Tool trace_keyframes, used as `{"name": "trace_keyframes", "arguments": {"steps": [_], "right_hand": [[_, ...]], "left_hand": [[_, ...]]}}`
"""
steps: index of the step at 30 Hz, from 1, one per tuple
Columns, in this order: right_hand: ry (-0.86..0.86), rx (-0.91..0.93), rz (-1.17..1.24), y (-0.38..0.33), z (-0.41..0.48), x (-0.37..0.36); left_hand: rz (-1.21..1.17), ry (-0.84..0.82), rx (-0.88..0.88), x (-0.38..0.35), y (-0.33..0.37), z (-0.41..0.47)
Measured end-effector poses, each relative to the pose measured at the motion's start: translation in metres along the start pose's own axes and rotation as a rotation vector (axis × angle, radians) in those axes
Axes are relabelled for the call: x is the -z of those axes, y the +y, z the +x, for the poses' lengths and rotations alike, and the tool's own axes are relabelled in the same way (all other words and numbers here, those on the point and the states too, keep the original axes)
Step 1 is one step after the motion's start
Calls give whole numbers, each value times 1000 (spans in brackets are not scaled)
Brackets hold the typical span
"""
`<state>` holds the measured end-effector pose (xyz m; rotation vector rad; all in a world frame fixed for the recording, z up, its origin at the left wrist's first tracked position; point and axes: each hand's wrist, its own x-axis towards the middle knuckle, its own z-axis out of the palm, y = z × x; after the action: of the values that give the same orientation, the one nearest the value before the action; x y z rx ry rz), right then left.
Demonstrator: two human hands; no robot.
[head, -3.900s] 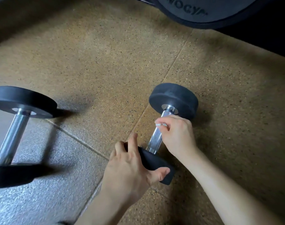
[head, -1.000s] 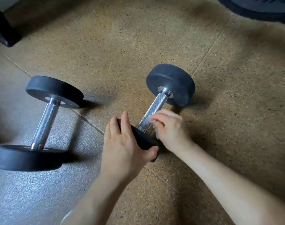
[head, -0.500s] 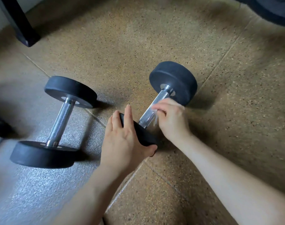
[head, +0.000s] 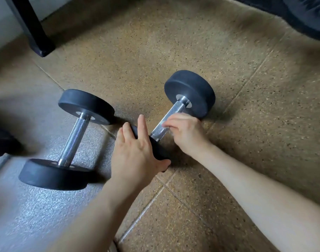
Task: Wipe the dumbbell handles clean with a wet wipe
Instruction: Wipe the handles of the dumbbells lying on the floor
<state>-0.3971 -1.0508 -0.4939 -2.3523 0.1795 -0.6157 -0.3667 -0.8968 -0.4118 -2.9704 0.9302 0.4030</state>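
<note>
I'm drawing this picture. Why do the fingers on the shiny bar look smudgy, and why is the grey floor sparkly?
Head view: the right hand is motion-blurred at its fingers on the handle; same view, the grey mat reflects bright glare.

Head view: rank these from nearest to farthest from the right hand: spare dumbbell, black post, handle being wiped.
1. Handle being wiped, under the right hand.
2. Spare dumbbell, to the left.
3. Black post, far upper left.
</note>
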Motion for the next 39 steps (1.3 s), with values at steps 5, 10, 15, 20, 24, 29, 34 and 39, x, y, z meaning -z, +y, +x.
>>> {"name": "trace_keyframes", "arguments": {"steps": [5, 10, 15, 20, 24, 29, 34, 39], "right_hand": [[212, -159, -153, 13, 31, -2], [10, 15, -81, -12, 15, -21], [79, -117, -176, 5, 45, -14], [24, -99, -127, -16, 30, -28], [-39, -62, -92, -29, 18, -32], [84, -344, -282, -12, 50, -17], [70, -456, -478, -18, 66, -22], [115, -476, -449, -32, 71, -32]], "left_hand": [[-165, -50, 11, 4, -19, 15], [-207, -200, 4, 14, -41, 32], [167, -252, -105, 27, -43, 41], [438, -272, -414, 49, -64, 35], [239, -331, -407, 54, -87, 36], [-91, -71, -437, 34, -107, 28], [-197, 49, -477, 27, -116, 34], [-194, 35, -459, 25, -119, 39]]}}
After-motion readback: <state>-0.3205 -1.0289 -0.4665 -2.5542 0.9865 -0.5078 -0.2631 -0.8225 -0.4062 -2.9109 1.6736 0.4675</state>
